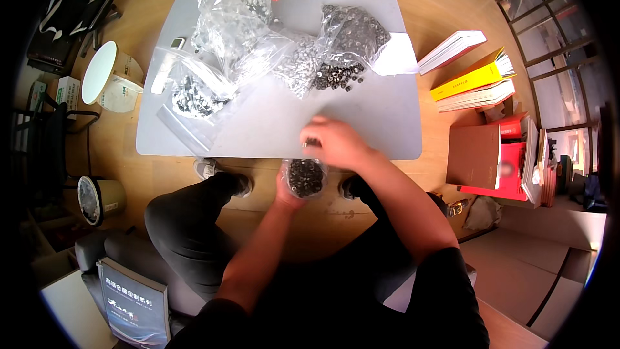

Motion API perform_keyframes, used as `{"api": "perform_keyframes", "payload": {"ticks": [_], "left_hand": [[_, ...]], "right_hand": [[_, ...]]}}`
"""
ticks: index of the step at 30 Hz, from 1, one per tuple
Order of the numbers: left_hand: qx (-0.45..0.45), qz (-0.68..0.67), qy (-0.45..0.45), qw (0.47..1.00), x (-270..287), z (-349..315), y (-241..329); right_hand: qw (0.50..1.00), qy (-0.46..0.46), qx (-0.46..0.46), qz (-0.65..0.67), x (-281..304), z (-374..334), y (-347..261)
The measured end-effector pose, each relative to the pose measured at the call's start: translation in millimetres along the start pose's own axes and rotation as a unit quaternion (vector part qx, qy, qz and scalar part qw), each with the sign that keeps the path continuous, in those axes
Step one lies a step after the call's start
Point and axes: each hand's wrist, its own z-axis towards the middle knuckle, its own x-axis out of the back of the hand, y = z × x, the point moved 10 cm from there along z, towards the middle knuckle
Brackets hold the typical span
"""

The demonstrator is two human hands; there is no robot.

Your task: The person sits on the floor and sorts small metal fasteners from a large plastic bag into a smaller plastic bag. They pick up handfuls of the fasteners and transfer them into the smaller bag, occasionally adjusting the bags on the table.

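My left hand is wrapped round a clear plastic container or bag, just off the table's near edge; which of the two I cannot tell. It holds many small dark ring-like parts. Right above it, my right hand is closed with curled fingers, and a few small dark pieces show at its fingertips. Farther back on the table lie a pile of loose dark ring-like parts and a clear bag full of similar parts. Beside them spreads a heap of small white parts.
The grey table also bears a large crumpled clear bag, a bag of black and white parts and a white sheet. Books and binders stand to the right. At the left are a round stool and a bin.
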Motion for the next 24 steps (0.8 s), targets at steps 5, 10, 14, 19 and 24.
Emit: {"api": "perform_keyframes", "payload": {"ticks": [5,10,14,19,24], "left_hand": [[0.001,0.004,0.049,0.999,0,-5,-2],[0.001,-0.014,0.008,1.000,7,0,3],[0.001,-0.016,0.008,1.000,9,0,3],[0.039,-0.063,-0.079,0.994,-10,-6,-1],[0.016,-0.017,-0.016,1.000,-3,-5,2]], "right_hand": [[0.996,-0.007,-0.024,0.085,21,-6,28],[0.959,0.247,-0.128,-0.047,110,0,94],[0.938,0.301,-0.112,-0.131,110,-2,94],[0.948,0.280,-0.112,-0.106,98,9,102],[0.946,0.287,-0.107,-0.106,97,13,95]]}}
